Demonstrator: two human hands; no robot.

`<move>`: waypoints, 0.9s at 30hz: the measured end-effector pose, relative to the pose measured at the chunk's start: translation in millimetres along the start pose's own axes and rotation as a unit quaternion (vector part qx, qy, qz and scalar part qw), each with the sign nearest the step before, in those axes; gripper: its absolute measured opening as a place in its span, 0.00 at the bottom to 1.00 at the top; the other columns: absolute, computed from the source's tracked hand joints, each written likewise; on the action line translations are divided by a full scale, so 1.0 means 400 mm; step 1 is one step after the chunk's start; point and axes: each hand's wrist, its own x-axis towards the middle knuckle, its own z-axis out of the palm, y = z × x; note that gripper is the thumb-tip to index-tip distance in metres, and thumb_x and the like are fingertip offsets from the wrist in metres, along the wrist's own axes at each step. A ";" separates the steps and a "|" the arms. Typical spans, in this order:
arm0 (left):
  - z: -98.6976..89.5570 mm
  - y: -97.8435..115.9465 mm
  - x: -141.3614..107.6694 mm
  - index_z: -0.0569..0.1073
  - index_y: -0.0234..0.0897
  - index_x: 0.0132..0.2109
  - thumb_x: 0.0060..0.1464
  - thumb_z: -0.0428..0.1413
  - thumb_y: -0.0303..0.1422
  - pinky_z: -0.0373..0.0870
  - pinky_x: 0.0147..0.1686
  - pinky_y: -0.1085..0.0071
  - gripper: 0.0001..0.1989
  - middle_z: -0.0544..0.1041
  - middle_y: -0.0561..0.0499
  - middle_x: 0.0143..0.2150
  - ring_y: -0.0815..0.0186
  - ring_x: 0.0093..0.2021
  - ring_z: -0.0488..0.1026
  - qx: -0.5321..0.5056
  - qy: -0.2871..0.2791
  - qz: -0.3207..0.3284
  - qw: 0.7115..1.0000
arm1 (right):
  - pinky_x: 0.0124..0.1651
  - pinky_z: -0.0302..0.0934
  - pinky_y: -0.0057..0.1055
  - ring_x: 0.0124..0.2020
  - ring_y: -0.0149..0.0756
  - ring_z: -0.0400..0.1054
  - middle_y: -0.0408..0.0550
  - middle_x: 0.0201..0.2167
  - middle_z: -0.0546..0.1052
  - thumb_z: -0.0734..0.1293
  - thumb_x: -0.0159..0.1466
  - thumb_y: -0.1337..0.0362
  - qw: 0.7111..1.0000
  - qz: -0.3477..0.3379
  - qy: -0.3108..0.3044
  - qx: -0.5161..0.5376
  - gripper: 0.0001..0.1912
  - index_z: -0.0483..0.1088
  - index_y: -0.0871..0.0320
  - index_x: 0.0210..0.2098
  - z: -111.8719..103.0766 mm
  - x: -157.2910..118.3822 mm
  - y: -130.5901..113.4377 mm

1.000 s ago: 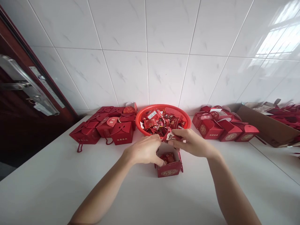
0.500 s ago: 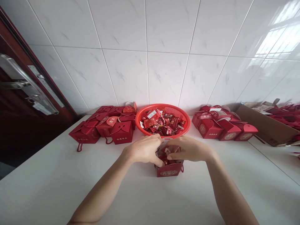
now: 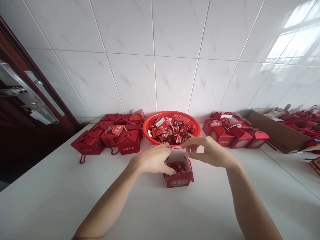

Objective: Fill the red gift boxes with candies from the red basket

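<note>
A small red gift box [image 3: 178,180] with gold print stands with its top flaps up on the white table. Wrapped candies [image 3: 178,167] lie inside it. Around the box's left side is my left hand [image 3: 152,159], its thumb over the front left edge and its fingers toward the back flap. Above the box's back right corner hovers my right hand [image 3: 205,151], fingers bent and apart, with nothing in it that I can see. Just behind the box, a red plastic basket [image 3: 147,136] holds many red-wrapped candies [image 3: 172,128].
Closed red boxes [image 3: 128,141] cluster left of the basket, and more red boxes [image 3: 222,136] stand to its right. A cardboard carton [image 3: 277,133] with red pieces lies at the far right. A tiled wall [image 3: 175,76] runs behind; a dark door [image 3: 20,116] is at left.
My right hand has come up and right, out of the box, and let go of the candy it had there. The left hand stays at the box. The view has shifted slightly.
</note>
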 end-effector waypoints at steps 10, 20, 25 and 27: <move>0.005 -0.001 0.005 0.66 0.52 0.63 0.53 0.56 0.52 0.66 0.37 0.71 0.32 0.66 0.49 0.58 0.59 0.48 0.72 -0.074 -0.009 0.051 0.996 | 0.44 0.66 0.37 0.40 0.41 0.71 0.50 0.40 0.79 0.66 0.65 0.48 1.000 -0.007 0.002 0.020 0.18 0.75 0.54 0.44 0.119 -0.107 0.038; 0.025 -0.004 0.033 0.66 0.44 0.65 0.61 0.47 0.27 0.63 0.57 0.69 0.26 0.65 0.48 0.67 0.60 0.63 0.66 -0.054 0.004 0.120 0.991 | 0.54 0.66 0.43 0.47 0.43 0.72 0.51 0.46 0.78 0.67 0.64 0.51 0.954 0.043 0.251 0.158 0.15 0.72 0.54 0.45 0.244 -0.117 0.114; 0.024 -0.004 0.034 0.68 0.45 0.63 0.62 0.48 0.34 0.68 0.47 0.68 0.23 0.78 0.49 0.55 0.60 0.51 0.75 -0.085 0.021 0.103 0.991 | 0.55 0.66 0.44 0.52 0.44 0.70 0.54 0.50 0.76 0.69 0.61 0.49 0.939 0.091 0.268 0.197 0.22 0.68 0.54 0.49 0.274 -0.109 0.147; 0.027 -0.004 0.037 0.69 0.45 0.62 0.60 0.52 0.37 0.69 0.42 0.68 0.23 0.80 0.49 0.50 0.59 0.46 0.77 -0.081 0.027 0.089 0.992 | 0.56 0.65 0.44 0.54 0.45 0.69 0.54 0.51 0.75 0.69 0.61 0.47 0.940 0.104 0.246 0.214 0.24 0.68 0.55 0.50 0.273 -0.107 0.154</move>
